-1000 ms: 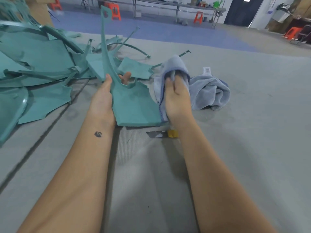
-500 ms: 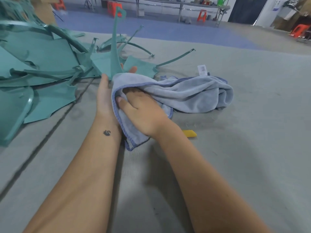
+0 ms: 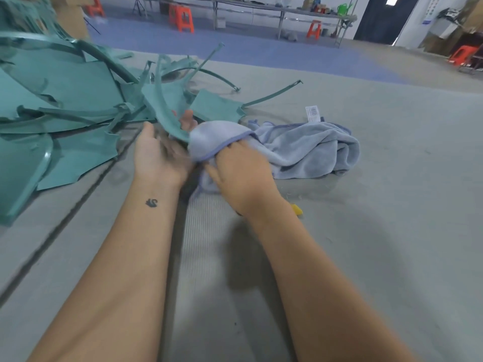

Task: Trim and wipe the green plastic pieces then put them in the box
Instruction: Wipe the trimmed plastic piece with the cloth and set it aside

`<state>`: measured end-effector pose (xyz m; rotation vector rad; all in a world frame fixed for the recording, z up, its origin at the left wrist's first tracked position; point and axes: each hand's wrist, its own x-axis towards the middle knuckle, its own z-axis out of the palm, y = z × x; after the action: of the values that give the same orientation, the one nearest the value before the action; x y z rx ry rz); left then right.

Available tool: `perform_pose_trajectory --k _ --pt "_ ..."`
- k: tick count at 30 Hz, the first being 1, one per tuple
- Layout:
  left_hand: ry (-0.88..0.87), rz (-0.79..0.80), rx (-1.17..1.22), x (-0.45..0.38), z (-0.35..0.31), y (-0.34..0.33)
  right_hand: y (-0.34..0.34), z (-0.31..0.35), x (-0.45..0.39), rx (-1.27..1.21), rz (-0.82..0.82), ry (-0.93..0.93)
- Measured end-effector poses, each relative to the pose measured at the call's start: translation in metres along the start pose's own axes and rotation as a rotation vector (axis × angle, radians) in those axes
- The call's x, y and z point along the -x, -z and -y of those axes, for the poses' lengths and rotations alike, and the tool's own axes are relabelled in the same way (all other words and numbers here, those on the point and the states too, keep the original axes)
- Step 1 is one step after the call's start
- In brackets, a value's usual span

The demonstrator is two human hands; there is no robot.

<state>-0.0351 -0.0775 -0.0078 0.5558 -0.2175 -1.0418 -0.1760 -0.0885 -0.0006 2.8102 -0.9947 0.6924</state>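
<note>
1. Left hand (image 3: 159,155) under the piece (image 3: 167,118), fingers curled behind it: propped for wiping.
2. Right hand (image 3: 243,173) clutching the cloth (image 3: 300,145), pressed over the piece's lower end, 3 o'clock of left hand.
3. Pile (image 3: 65,100) at 10 o'clock, likely pending.
4. Box not identified.

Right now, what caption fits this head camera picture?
Left hand holds a green plastic piece while right hand wipes it with a blue-grey cloth.

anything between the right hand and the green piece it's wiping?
Yes: the blue cloth. The right hand presses a fold of it over the green plastic piece, so no bare contact shows. The left hand supports the piece from the other side, directly.
</note>
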Motion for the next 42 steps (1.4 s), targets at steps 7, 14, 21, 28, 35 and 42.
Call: perform_pose_trajectory --k 7,14,21,28,35,42 --pt "-0.098 0.05 -0.801 0.015 -0.001 -0.01 0.014 -0.022 0.002 -0.296 -0.405 -0.473" --pt "0.055 0.13 -0.405 0.025 0.012 -0.02 0.009 -0.045 0.005 -0.537 -0.492 -0.759" --pt "0.014 0.04 -0.052 0.021 0.015 -0.022 0.012 -0.044 0.008 -0.617 -0.87 -0.742" --pt "0.206 -0.185 0.066 0.021 0.032 -0.018 -0.02 0.019 0.001 -0.32 -0.04 -0.016" --pt "-0.063 0.032 -0.024 0.011 0.026 -0.017 -0.022 -0.009 -0.006 -0.276 0.02 -0.32" --pt "-0.075 0.102 -0.041 0.009 0.026 -0.012 -0.023 -0.019 -0.007 -0.219 -0.153 -0.506"
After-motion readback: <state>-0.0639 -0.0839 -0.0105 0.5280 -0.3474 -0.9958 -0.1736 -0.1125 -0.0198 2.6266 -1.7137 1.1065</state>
